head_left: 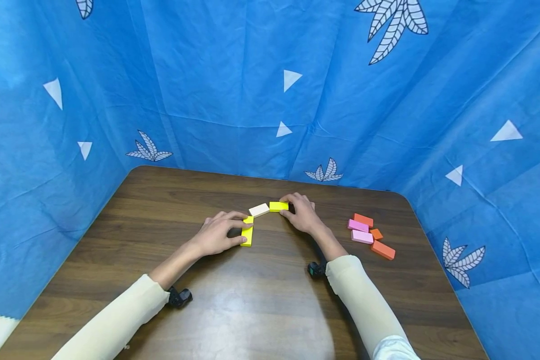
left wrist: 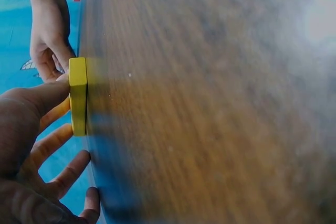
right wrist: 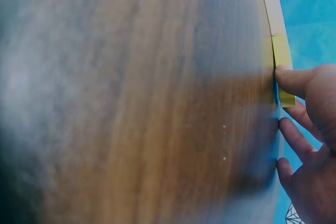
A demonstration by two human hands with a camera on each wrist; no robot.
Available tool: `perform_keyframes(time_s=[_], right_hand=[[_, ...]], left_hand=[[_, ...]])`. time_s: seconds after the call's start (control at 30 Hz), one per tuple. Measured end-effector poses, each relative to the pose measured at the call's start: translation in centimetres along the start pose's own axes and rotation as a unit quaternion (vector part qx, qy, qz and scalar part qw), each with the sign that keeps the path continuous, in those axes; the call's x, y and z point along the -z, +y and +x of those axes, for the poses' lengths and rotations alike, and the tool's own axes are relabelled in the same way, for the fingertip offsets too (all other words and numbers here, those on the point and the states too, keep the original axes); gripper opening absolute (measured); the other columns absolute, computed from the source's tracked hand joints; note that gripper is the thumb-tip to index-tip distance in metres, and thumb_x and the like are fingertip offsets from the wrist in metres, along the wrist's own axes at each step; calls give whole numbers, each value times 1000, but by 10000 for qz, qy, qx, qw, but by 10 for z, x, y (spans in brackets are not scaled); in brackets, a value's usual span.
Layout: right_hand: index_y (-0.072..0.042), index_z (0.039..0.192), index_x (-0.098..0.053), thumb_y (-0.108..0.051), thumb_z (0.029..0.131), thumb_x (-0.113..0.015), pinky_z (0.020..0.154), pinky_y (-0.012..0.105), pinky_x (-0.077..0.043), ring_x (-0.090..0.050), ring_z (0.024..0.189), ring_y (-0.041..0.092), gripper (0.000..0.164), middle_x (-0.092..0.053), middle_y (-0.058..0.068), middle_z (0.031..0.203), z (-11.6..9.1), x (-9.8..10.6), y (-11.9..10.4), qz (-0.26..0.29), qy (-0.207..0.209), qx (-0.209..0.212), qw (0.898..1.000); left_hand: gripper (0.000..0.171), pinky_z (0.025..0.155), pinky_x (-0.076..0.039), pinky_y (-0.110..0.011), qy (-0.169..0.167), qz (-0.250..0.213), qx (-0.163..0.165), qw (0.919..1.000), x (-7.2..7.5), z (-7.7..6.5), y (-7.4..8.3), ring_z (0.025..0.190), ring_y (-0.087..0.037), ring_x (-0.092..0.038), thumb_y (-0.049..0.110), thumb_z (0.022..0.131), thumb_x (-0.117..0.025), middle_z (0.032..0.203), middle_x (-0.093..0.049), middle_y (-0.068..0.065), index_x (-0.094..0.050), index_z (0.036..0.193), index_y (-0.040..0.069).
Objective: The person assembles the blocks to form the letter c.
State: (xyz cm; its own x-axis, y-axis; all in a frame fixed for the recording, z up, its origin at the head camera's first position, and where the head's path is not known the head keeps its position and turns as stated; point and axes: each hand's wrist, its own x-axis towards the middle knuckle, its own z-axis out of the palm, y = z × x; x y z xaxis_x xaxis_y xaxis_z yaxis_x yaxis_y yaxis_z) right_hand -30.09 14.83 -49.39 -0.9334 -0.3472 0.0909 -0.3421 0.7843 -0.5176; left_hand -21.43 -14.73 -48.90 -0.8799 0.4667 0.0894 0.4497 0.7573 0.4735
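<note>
Three flat wooden blocks form a bent row on the table. My left hand (head_left: pixel 218 234) pinches the left yellow block (head_left: pixel 247 237), thumb at its near end and fingers by its far end. A cream block (head_left: pixel 258 209) lies slanted in the middle of the row. At the right end, my right hand (head_left: pixel 302 212) pinches the other yellow block (head_left: pixel 275 206) between thumb and fingers. The left wrist view shows the left yellow block (left wrist: pixel 78 98) between thumb and fingers. In the right wrist view, the right yellow block (right wrist: pixel 282 51) meets the cream block (right wrist: pixel 274 6) end to end.
Right of the right hand lies a loose group: a red-orange block (head_left: pixel 363 220), a pink block (head_left: pixel 358 226), a paler pink block (head_left: pixel 362 237), a small orange piece (head_left: pixel 376 234) and another red-orange block (head_left: pixel 383 250). A blue curtain (head_left: pixel 234 90) surrounds the wooden table (head_left: pixel 252 300).
</note>
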Motion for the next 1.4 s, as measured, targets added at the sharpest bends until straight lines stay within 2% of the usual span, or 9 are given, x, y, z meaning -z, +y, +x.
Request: perform_keyframes(time_s=[0.47,0.77,0.97,1.17,1.4], right_hand=[[-17,135,-71,-25,104,-74,106,60,-34,-56,128,35,32,-68,9,138,1,-4,0,45,116,-5,9999],[-18,140,-69,-28,104,-74,108,62,-33,-55,126,36,38,-67,9,141,-2,-3,0,38,22,-73,10000],[-15,144,-66,-28,103,-75,107,61,-36,-56,129,36,44,-66,11,142,-5,-1,1,82,16,16,10000],[-13,148,-62,-28,101,-78,105,59,-39,-58,124,34,51,-66,13,136,-14,6,9,16,-18,121,9999],[-13,149,-59,-32,100,-79,107,62,-36,-58,131,34,56,-66,12,137,-30,23,22,-225,-102,131,9996]], left_hand=[[44,96,-41,-60,-3,-17,-4,10000,1,-1,-1,137,-31,-56,39,99,-79,159,-58,3,-73,141,31],[43,97,-41,-61,-24,-87,-5,10000,-1,-1,0,137,-33,-56,39,100,-78,159,-59,3,-73,142,31],[43,97,-40,-60,-35,-91,10,10000,0,-3,1,139,-33,-55,39,100,-78,159,-58,3,-73,142,31],[44,98,-39,-59,-80,-77,10,9999,-1,-2,2,138,-31,-55,39,100,-78,161,-57,3,-72,143,31],[43,95,-39,-56,-2,-68,34,10000,1,-1,1,136,-31,-56,38,99,-80,159,-58,0,-74,140,29]])
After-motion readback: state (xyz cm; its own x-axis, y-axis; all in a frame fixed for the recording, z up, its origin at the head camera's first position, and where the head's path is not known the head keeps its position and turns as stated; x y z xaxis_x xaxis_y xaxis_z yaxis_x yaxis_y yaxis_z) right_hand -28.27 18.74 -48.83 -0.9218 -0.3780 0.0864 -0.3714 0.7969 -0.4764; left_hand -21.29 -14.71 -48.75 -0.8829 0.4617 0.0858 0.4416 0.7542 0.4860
